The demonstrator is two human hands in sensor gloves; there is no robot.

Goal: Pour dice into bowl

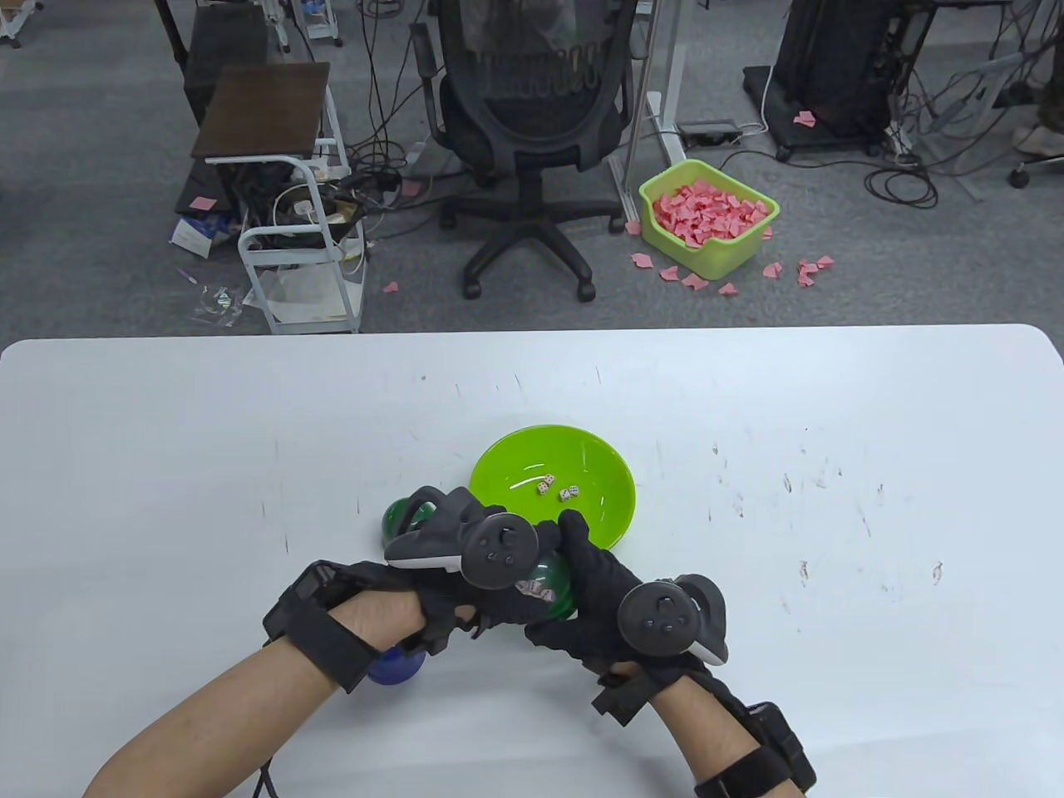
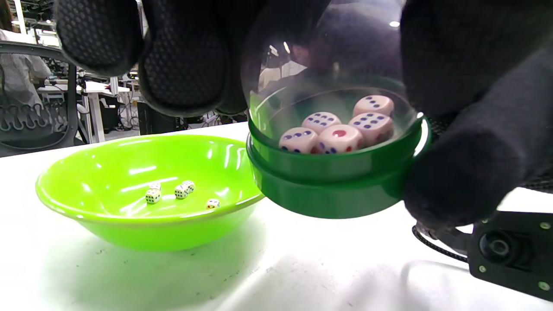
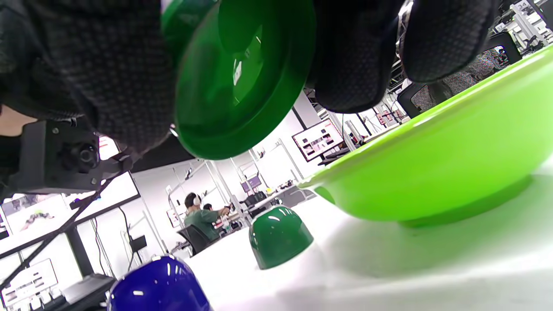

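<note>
A lime green bowl [image 1: 582, 465] sits mid-table with several small dice [image 1: 554, 489] in it; it also shows in the left wrist view [image 2: 108, 172] and the right wrist view [image 3: 453, 172]. Both hands hold a green dice cup with a clear dome [image 2: 332, 164] just near the bowl's front rim, above the table. Several dice [image 2: 341, 129] lie inside it. My left hand [image 1: 465, 582] grips the dome from the left. My right hand [image 1: 582, 582] grips the green base [image 3: 242, 86].
A dark green dome cup [image 1: 403, 517] lies left of the bowl, also in the right wrist view [image 3: 278, 242]. A blue dome [image 1: 397, 667] sits under my left wrist, also in the right wrist view [image 3: 160, 285]. Office chair and floor clutter lie beyond the far edge.
</note>
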